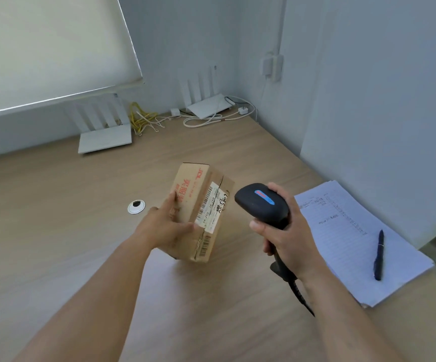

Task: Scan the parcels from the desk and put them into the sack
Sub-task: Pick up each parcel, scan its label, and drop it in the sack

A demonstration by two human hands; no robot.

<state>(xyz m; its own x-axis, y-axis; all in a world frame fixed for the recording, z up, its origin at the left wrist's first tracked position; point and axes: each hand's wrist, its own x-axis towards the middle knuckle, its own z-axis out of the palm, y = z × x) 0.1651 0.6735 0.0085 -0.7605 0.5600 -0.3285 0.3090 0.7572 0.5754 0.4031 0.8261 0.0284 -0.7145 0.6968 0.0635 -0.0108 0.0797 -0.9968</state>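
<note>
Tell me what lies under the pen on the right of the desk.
The pen lies on a stack of printed paper sheets, which rests on the wooden desk. The print is too small to read, and whatever is under the sheets is covered.

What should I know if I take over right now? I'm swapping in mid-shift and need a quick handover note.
Left hand: grips the cardboard parcel, tilted up off the desk, its label facing the scanner.
Right hand: holds the black barcode scanner by its handle, head close to the parcel's label.
Beside them: papers with a pen on top, at the right.
Done: parcel picked up and presented; whether the scan has registered cannot be told.
Left: confirm the scan, then put the parcel into the sack, which is not in view. No other parcels show on the desk.
</note>
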